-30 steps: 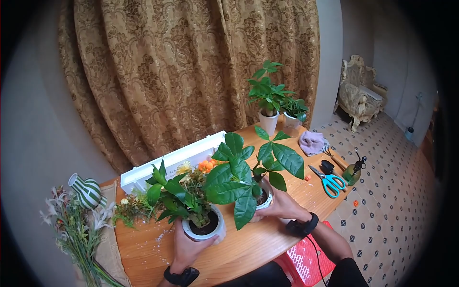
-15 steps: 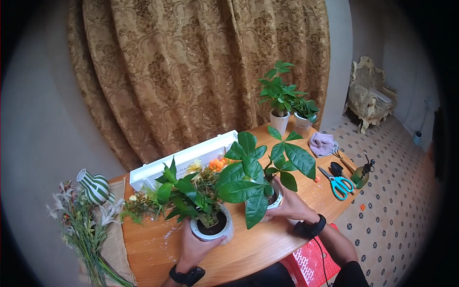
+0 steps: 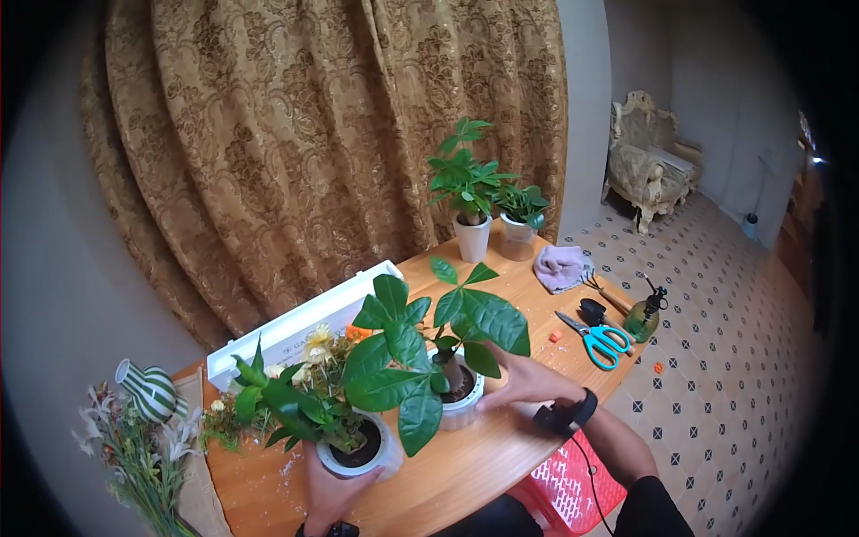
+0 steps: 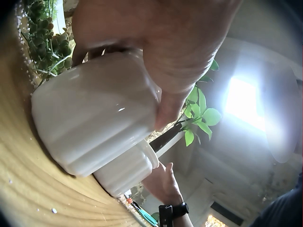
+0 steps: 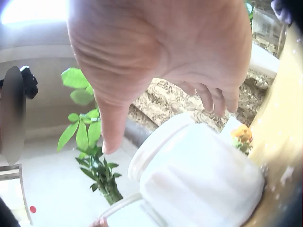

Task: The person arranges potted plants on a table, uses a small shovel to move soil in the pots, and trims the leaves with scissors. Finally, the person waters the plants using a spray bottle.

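My left hand [image 3: 333, 488] grips a white pot [image 4: 94, 109] of dark soil, its thumb and fingers around the upper wall. A leafy green plant [image 3: 304, 407] with a thick stem grows in it. Just to the right, a second white pot [image 3: 463, 413] stands on the table and holds a broad-leaved plant [image 3: 407, 349] with a woody trunk. My right hand [image 3: 528, 376] is spread beside this pot. In the right wrist view its thumb and fingers [image 5: 218, 101] stand apart from the rim of the pot [image 5: 203, 179].
Behind the pots are a white planter box [image 3: 304, 322] and artificial flowers [image 3: 318, 345]. A striped vase [image 3: 152, 394] and flower stems [image 3: 134, 456] lie left. Scissors [image 3: 598, 340], a spray bottle [image 3: 646, 315], a cloth [image 3: 560, 267] and two potted plants [image 3: 472, 237] occupy the right side.
My right hand has loosened from the right pot, and its fingers now stand off the wall. The left hand keeps its grip. The head view has swung right, then back left.
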{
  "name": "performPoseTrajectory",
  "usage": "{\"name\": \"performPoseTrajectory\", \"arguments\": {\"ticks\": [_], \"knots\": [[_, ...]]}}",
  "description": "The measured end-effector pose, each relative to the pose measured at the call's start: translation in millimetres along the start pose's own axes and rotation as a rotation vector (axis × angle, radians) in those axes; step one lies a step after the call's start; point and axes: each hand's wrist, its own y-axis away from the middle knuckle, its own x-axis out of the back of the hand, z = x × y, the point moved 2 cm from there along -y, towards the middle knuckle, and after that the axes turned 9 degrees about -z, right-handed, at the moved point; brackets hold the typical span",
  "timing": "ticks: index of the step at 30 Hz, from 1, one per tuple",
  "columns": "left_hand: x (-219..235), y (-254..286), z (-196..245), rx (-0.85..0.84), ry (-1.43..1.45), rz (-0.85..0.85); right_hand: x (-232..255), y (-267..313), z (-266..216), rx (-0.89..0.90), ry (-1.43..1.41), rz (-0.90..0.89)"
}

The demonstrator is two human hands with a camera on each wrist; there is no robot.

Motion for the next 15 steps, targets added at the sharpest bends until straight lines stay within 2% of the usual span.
{"name": "performPoseTrajectory", "arguments": {"ticks": [3,5,6,8,9,10,13,14,15], "knots": [[0,0,0,0.003,-0.057,0.005,37,1,20,0.009,-0.116,0.058],[0,1,-2,0.014,-0.010,0.009,71,-12,46,0.020,-0.151,0.269],[4,2,-8,-0.001,-0.067,0.010,86,-22,58,0.021,-0.152,0.273],[5,4,-14,-0.004,-0.068,0.031,120,-43,88,-0.125,0.026,0.470],[5,5,-17,-0.005,-0.069,0.042,134,-57,113,-0.121,0.026,0.466],[7,4,-19,0.026,-0.091,0.037,149,-72,141,-0.167,0.100,0.544],[7,5,-14,0.083,-0.081,0.025,175,-105,158,-0.311,0.282,0.658],[8,4,-11,0.108,-0.083,0.020,180,-120,176,-0.307,0.334,0.737],[9,6,-11,0.127,-0.082,0.016,186,-134,195,-0.296,0.334,0.730]]}}
